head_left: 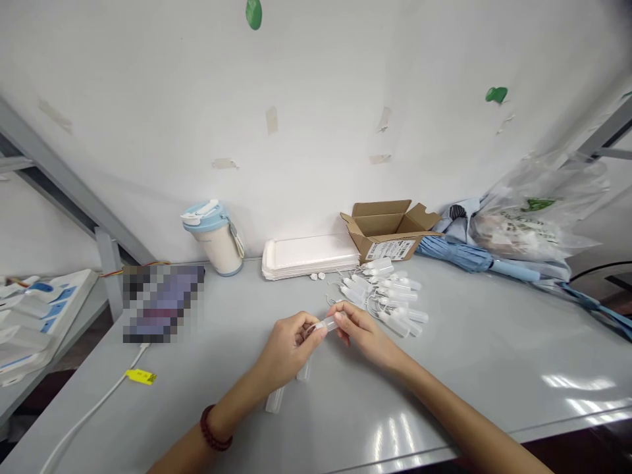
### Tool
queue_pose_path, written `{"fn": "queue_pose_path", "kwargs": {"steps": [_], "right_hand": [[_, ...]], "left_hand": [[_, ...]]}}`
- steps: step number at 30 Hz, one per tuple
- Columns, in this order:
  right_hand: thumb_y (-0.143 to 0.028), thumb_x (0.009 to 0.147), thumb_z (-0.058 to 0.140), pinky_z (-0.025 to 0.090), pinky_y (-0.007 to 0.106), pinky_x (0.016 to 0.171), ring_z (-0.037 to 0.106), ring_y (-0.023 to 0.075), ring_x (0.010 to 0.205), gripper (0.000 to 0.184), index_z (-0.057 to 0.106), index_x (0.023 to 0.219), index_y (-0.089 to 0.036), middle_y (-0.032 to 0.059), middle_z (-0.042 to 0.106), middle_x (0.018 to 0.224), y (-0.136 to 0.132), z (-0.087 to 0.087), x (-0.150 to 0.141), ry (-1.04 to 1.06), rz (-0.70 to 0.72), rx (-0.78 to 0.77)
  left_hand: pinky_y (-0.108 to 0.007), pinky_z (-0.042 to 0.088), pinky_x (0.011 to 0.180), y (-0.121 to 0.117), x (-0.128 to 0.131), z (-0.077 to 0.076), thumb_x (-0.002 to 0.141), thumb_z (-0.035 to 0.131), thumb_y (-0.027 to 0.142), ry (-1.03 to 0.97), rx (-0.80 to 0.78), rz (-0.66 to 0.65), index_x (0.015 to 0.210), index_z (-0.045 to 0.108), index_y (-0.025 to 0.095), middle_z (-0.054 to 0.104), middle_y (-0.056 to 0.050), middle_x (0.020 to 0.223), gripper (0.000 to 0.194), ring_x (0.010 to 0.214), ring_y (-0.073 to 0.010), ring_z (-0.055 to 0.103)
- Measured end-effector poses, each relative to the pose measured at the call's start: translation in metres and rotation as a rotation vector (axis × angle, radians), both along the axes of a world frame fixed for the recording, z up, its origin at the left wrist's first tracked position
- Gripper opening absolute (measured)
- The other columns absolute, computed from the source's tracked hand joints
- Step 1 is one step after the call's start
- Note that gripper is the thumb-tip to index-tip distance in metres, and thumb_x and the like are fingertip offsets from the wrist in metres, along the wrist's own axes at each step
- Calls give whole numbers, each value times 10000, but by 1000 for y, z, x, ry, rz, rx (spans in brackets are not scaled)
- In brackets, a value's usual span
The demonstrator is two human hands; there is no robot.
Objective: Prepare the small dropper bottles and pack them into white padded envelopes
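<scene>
A small translucent plastic tube [330, 323] is held between my two hands above the grey table. My left hand [286, 349] pinches its left end, where a whitish part shows between the fingers. At the other end, the thumb and fingers of my right hand [363, 332] are closed on the tube. Under and beside my left hand lie two similar tubes, a nearer one [274, 400] and a partly covered one [303, 372]. Just beyond my right hand is a loose pile of white-capped tubes [395, 296], several with thin curved strands at their ends.
Behind the pile stands an open cardboard box [390, 245], with a stack of white trays [311, 255] to its left. Two small white caps [317, 276] lie in front. A tumbler [214, 240], a cabled phone [165, 306], a folded blue umbrella [459, 255] and a plastic bag [533, 217] surround them.
</scene>
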State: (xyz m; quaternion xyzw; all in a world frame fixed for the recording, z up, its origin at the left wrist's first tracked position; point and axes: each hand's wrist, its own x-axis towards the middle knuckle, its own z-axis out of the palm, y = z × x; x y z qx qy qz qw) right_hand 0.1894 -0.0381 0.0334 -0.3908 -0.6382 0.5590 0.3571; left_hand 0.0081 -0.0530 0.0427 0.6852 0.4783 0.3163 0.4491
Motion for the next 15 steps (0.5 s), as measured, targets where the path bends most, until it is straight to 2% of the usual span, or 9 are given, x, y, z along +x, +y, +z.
{"fn": "queue_pose_path", "kwargs": {"steps": [3,7,11,15], "right_hand": [[-494,889,412,352,233,533,430,93,540,352,546,941,-172,-32,484,633,-2,0,1,-62,-34,73],[-442,896,430,365,231,534,459,105,571,309,563,983,-178,-19,522,661,-3,0,2,-124,-34,160],[-368,900,455,401,252,613,526,139,709,250,583,1007,-182,38,594,841,-3,-2,1,-264,-60,375],[-316,925,405,410,267,639,524,148,699,243,580,1001,-165,51,590,809,-4,-5,0,-323,-73,546]], "left_hand": [[-213,403,508,4,-1,5,844,475,413,-122,-159,-18,775,569,156,503,28,623,282,534,-103,495],[-202,379,461,8,-4,5,824,499,418,-197,-259,-54,651,534,148,502,29,556,323,476,-90,478],[-200,354,431,9,-5,4,818,489,428,-269,-368,-9,646,546,137,487,33,530,342,436,-82,460],[-192,316,399,10,-5,2,816,480,449,-278,-456,11,636,553,132,462,39,499,372,400,-71,422]]}}
